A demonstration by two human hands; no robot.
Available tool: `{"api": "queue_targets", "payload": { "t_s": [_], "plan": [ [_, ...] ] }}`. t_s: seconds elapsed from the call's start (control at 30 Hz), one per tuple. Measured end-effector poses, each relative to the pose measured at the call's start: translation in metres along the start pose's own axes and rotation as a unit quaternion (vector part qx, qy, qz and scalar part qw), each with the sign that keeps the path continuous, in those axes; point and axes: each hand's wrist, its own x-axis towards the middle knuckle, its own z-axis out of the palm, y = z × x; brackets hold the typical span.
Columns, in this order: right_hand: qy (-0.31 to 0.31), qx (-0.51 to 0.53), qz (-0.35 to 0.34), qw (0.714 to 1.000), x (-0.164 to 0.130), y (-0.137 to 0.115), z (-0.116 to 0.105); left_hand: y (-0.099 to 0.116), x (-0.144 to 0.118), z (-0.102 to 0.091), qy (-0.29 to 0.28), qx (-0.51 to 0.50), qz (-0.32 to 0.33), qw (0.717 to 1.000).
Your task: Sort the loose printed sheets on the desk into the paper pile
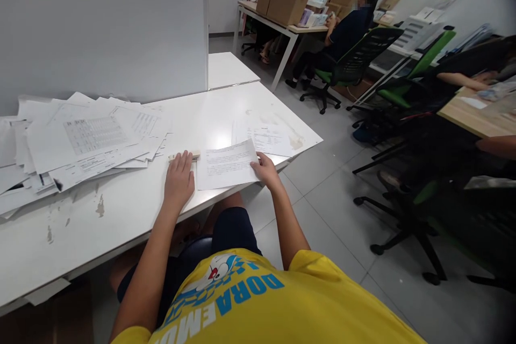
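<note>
Fingers [263, 164] pinch flat paper sheet [226, 166] — smooth, rectangular.

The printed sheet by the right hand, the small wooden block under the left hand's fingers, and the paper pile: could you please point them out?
printed sheet [226, 167], head view, middle of the page.
wooden block [195, 155], head view, its exposed right end.
paper pile [92, 137], head view, top sheet with the table.

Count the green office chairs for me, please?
3: one green chair under the seated person by the boxes, one just right of it, one nearest the camera. More may be hidden behind.
</note>
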Motion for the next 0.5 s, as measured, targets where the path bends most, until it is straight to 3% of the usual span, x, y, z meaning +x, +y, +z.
{"api": "queue_targets", "payload": {
  "t_s": [0.13,0.37,0.5],
  "plan": [
    [-0.011,0.004,0.006,1.000,0.004,-0.002,0.004,0.002,0.000,0.001,-0.022,0.014,0.002,1.000],
    [-0.008,0.018,0.011,1.000,0.005,0.002,0.011,-0.012,0.022,-0.013,-0.018,0.023,0.030,0.999],
    [-0.007,0.037,0.013,0.999,0.007,0.005,0.012,-0.016,0.027,-0.011,0.000,0.027,0.037,0.999]
  ]
}}
